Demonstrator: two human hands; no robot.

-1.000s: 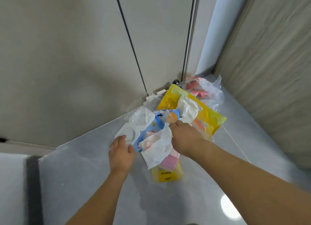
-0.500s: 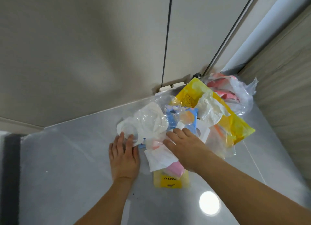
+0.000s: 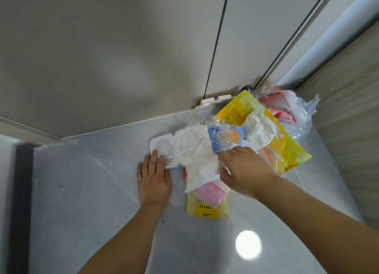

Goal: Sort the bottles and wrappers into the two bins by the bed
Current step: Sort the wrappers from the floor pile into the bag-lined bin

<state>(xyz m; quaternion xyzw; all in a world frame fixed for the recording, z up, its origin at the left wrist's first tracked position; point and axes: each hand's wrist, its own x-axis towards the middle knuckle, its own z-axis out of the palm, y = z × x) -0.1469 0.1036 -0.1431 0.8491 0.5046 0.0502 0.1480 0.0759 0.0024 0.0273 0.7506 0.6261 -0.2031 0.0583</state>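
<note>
A heap of wrappers lies on the grey floor in a corner. It holds a white and clear blister pack (image 3: 184,146), a blue wrapper (image 3: 225,138), a large yellow bag (image 3: 287,150), crumpled white paper (image 3: 258,130), a pink packet (image 3: 211,193) and a small yellow packet (image 3: 207,210). My left hand (image 3: 153,177) lies flat on the floor, fingertips touching the blister pack's near edge. My right hand (image 3: 244,167) rests on the heap, fingers curled into a white paper wrapper (image 3: 201,173). No bottles or bins are in view.
A clear plastic bag with pink items (image 3: 287,109) sits in the corner behind the heap. Beige cupboard doors (image 3: 123,58) rise behind, a wood-grain panel (image 3: 348,109) to the right. A dark strip (image 3: 20,202) runs along the floor's left side.
The view has swung so the heap sits further right and nearer. My left hand flattened on the floor by the blister pack. My right hand shifted onto the white paper.
</note>
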